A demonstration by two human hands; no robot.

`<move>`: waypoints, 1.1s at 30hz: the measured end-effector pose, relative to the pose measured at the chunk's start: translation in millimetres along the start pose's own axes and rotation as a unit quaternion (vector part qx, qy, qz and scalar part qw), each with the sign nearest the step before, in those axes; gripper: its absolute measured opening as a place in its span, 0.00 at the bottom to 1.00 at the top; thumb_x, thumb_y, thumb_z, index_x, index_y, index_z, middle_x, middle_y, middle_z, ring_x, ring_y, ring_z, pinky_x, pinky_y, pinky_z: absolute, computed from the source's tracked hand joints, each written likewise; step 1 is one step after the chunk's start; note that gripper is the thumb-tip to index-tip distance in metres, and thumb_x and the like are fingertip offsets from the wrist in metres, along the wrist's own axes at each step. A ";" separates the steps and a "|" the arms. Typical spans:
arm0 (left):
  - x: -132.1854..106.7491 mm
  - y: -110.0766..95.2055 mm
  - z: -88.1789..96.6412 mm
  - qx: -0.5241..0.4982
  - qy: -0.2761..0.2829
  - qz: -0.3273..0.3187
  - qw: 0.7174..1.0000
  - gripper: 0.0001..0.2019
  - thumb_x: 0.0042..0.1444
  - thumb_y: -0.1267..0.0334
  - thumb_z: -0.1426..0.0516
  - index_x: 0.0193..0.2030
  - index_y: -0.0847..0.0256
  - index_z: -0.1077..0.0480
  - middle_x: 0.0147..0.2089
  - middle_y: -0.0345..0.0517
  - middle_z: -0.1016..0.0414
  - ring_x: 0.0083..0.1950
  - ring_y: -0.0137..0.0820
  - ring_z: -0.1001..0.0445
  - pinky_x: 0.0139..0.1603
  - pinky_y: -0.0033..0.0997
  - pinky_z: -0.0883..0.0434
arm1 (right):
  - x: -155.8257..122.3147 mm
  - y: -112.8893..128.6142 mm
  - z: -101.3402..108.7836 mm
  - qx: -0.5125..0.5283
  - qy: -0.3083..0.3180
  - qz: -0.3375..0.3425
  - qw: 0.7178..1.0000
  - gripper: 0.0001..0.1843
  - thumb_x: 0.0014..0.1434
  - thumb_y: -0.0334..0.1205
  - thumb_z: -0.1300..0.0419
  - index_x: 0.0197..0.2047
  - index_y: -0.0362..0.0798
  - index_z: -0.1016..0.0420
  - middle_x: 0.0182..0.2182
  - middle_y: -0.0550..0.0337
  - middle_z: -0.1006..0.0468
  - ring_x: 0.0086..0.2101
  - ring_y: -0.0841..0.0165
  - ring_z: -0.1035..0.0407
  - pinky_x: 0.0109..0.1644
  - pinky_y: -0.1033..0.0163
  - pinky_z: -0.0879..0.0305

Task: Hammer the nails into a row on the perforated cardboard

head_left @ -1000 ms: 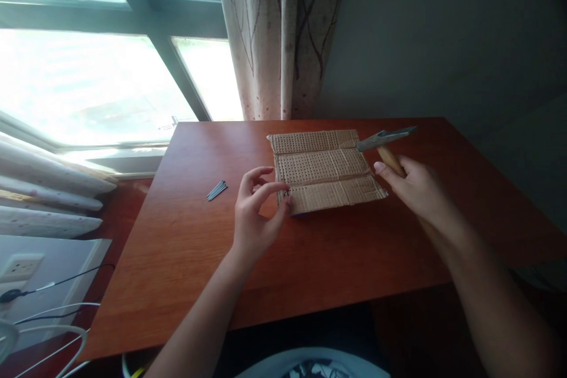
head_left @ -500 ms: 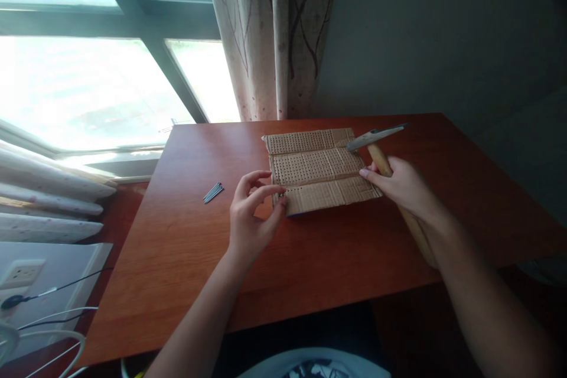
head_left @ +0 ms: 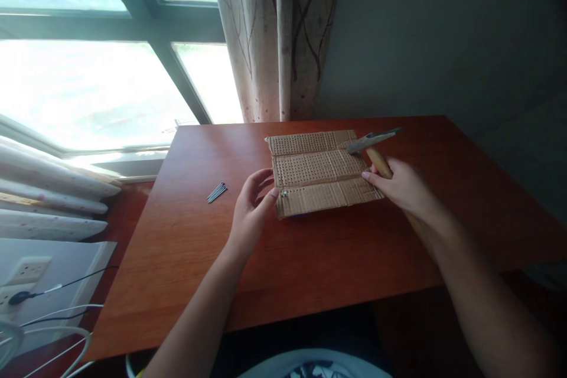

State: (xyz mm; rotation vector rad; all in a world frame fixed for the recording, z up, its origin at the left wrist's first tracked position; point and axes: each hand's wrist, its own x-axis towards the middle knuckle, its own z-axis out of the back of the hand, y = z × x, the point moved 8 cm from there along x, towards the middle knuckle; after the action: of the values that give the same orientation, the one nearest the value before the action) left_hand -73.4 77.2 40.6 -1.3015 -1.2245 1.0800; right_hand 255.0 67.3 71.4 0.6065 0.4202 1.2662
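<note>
A corrugated cardboard sheet (head_left: 310, 172) is laid on the wooden table (head_left: 199, 271), near its far edge. Its far and middle panels are already covered with rows of punched holes, apart from a plain strip at the far panel's right. On the near panel only a short row is seen at the upper left; most of that panel is left unpunched, so the work can be judged well past half done. A small bright spot by that row, perhaps a nail head, is too small to be told.

The sheet's left edge is met by the thumb and partly curled fingers of the left hand (head_left: 251, 204); whether it is pinched cannot be told. A wood-handled hammer (head_left: 380, 163) is gripped in the closed right hand (head_left: 404, 188), its head over the sheet's right side.

Loose nails (head_left: 217, 192) are bunched to the left, apart from the hand. Room for movement is offered toward the near edge and the right; beyond the far edge, a curtain (head_left: 259, 41) is hung.
</note>
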 end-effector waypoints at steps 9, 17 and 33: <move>0.4 4.5 -1.3 -0.010 0.000 0.023 1.000 0.20 0.56 0.56 0.35 0.54 0.58 0.28 0.57 0.51 0.23 0.64 0.44 0.29 0.58 0.40 0.29 | 0.5 2.3 -5.0 0.013 0.019 -0.005 1.000 0.14 0.54 0.52 0.36 0.31 0.51 0.32 0.25 0.62 0.27 0.26 0.66 0.35 0.32 0.60 0.42; 0.0 2.4 -1.7 -0.014 -0.002 0.022 1.000 0.18 0.56 0.59 0.36 0.53 0.59 0.28 0.56 0.51 0.23 0.63 0.43 0.28 0.58 0.39 0.30 | 0.4 4.6 -5.1 0.010 0.022 0.000 1.000 0.14 0.54 0.52 0.37 0.31 0.51 0.31 0.25 0.62 0.27 0.27 0.65 0.35 0.33 0.59 0.42; 0.7 3.6 -3.2 -0.017 0.019 0.010 1.000 0.10 0.59 0.58 0.38 0.42 0.60 0.31 0.63 0.53 0.27 0.67 0.45 0.32 0.63 0.42 0.32 | 0.0 3.1 -5.0 0.005 0.024 0.012 1.000 0.15 0.55 0.52 0.36 0.31 0.51 0.30 0.27 0.61 0.25 0.27 0.65 0.33 0.32 0.59 0.41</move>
State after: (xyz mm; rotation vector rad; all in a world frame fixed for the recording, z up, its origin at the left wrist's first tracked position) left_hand -69.9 77.6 37.3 -1.3562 -1.2078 1.0472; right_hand 249.6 68.8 69.5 0.5920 0.4598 1.3035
